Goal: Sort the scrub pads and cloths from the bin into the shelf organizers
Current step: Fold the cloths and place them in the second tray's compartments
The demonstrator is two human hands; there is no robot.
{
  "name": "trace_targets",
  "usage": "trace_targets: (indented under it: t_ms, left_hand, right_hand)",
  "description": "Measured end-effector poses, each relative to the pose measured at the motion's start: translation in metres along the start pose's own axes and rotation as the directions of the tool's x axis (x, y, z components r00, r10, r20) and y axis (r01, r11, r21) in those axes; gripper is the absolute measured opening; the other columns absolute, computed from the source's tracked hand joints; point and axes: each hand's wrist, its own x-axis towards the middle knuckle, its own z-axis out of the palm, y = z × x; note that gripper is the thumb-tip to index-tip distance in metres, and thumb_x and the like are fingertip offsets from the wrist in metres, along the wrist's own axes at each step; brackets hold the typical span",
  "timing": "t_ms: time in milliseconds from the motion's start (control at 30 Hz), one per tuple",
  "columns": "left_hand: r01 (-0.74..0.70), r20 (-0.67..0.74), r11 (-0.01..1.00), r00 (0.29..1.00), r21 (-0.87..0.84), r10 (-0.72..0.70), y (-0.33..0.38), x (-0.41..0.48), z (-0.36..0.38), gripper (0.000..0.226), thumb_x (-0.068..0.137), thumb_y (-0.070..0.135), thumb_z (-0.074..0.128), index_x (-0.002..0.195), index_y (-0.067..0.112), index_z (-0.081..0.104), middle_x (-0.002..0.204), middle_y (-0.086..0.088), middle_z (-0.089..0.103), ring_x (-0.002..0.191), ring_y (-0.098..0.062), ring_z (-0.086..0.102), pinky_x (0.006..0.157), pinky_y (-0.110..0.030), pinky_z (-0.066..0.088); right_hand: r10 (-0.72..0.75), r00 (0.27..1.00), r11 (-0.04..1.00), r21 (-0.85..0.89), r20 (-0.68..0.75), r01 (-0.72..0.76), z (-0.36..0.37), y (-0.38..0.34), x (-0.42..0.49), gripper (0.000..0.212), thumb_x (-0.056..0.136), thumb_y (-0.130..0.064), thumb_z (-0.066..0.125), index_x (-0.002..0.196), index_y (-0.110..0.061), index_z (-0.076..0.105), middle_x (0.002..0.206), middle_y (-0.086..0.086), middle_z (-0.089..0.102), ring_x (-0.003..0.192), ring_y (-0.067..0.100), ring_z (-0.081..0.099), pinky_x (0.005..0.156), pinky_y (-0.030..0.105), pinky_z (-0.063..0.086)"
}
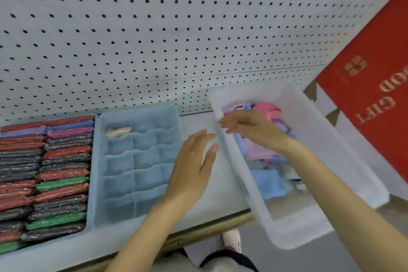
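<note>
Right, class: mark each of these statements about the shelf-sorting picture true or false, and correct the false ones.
1. The blue divided organizer holds one pale cloth, in a back-left compartment. True.
2. The clear bin is empty. False: it holds pink, blue and purple cloths.
3. The left hand grips a scrub pad. False: it is open and holds nothing, over the shelf between the organizer and the bin.
4. Scrub pads lie packed in rows to the left of the divided organizer. True.
5. The right hand reaches over the bin. True.
</note>
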Motion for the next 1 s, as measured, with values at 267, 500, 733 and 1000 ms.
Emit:
trace_targets:
  t_ms: [267, 500, 733, 1000]
  left_hand:
    - [0.233, -0.072, 0.968, 0.968, -0.094, -0.24, 0.046, -0.005, 0.13, 0.033, 0.1, 0.028, 0.041, 0.128, 0.016, 0.053, 0.132, 0.012, 0.041, 0.136, -0.002, 0.023, 0.092, 0.009, 0.006]
    - [0.338, -0.258, 0.939, 0.903, -0.073, -0.345, 0.053, -0.022, 0.157, 0.033, 0.1, 0.026, 0.038, 0.129, 0.019, 0.053, 0.139, 0.016, 0.033, 0.133, 0.004, 0.024, 0.099, 0.003, 0.013]
    - [0.337, -0.299, 0.934, 0.885, -0.118, -0.357, 0.062, -0.032, 0.158, 0.02, 0.1, 0.036, 0.036, 0.111, 0.047, 0.048, 0.136, 0.004, 0.054, 0.134, 0.008, 0.03, 0.112, -0.02, 0.024]
    - [0.304, -0.422, 0.892, 0.798, -0.336, -0.431, 0.107, -0.031, 0.16, 0.035, 0.092, 0.045, 0.04, 0.123, 0.032, 0.051, 0.126, 0.016, 0.057, 0.116, 0.009, 0.049, 0.096, -0.01, 0.035]
  right_hand:
    - [0.225, 0.955, 0.955, -0.241, 0.194, -0.176, -0.101, 0.136, -0.08, 0.026, 0.086, -0.011, 0.066, 0.107, -0.026, 0.062, 0.111, -0.006, 0.064, 0.094, 0.01, 0.063, 0.082, 0.016, 0.049]
    - [0.066, 0.954, 0.861, -0.499, 0.294, 0.094, -0.086, 0.178, -0.072, 0.035, 0.083, -0.036, 0.068, 0.115, -0.023, 0.063, 0.117, -0.01, 0.063, 0.103, 0.011, 0.058, 0.091, 0.032, 0.044]
    - [-0.055, 0.908, 0.817, -0.504, 0.415, 0.28, -0.051, 0.175, -0.049, 0.008, 0.081, -0.023, 0.069, 0.077, -0.017, 0.063, 0.078, -0.002, 0.063, 0.077, 0.016, 0.057, 0.064, 0.028, 0.038]
    - [-0.136, 0.956, 0.928, 0.37, 0.26, 0.032, -0.105, 0.141, -0.072, 0.02, 0.085, 0.0, 0.064, 0.075, -0.014, 0.054, 0.068, -0.003, 0.058, 0.066, 0.004, 0.05, 0.063, 0.018, 0.037]
